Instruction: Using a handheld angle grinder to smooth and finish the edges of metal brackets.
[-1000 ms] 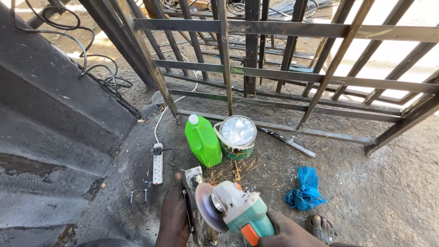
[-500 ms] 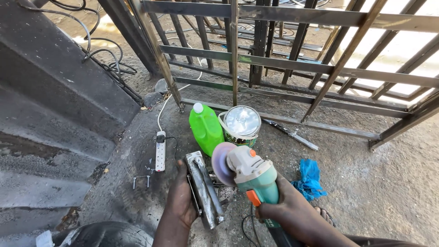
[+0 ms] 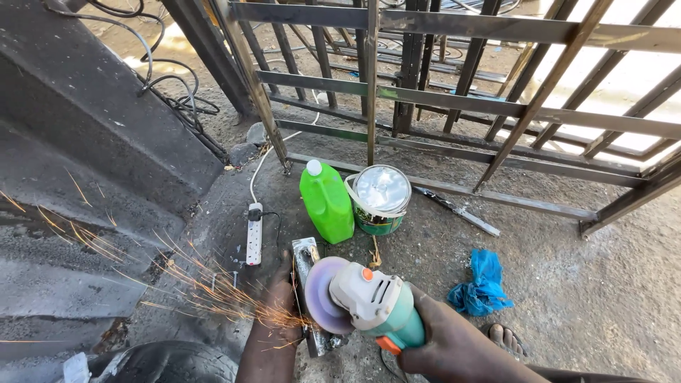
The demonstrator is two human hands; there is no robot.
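Observation:
My right hand grips a teal and white angle grinder whose spinning disc touches a short metal piece lying on the concrete. Orange sparks fly off to the left. My left hand presses down on the left side of the metal piece, next to the disc.
A green plastic jug and a paint can stand just beyond the work. A white power strip lies to the left, a blue rag to the right. A steel gate frame leans behind. A concrete ledge runs along the left.
The grinder disc has dropped onto the metal piece and sparks now spray left. The view has shifted slightly down and right.

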